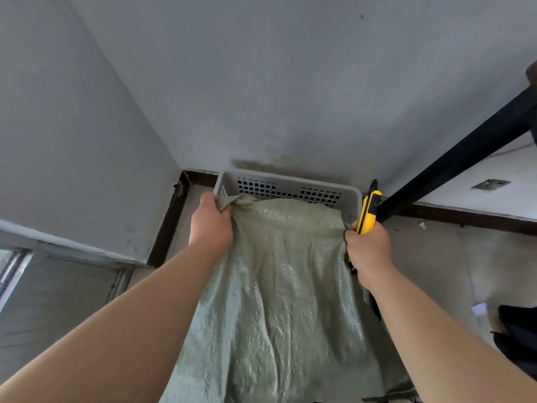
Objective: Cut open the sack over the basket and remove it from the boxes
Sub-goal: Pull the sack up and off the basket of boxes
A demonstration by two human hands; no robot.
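A pale green woven sack [279, 286] is lying draped over a grey perforated basket [287, 186], covering nearly all of it so that only the basket's far wall and rim are showing beyond the sack's far edge. The basket is sitting on the floor [453, 257] against a grey wall [290, 82], close to the room's corner.

The left hand [212, 221] is gripping the sack's far left corner, fingers curled tight round a bunched fold of cloth just in front of the basket's left rim. The right hand [369, 251] is clenching the sack's far right corner, and the same grip is also holding a yellow and black utility knife [368, 212], which is pointing up and away beside the basket's right rim. Whether its blade is extended cannot be told.

Between the two hands the sack is wrinkling in long folds running toward the camera. No boxes are showing; whatever lies beneath the sack is hidden. A black frame leg [465, 152] is slanting up to the right of the basket.
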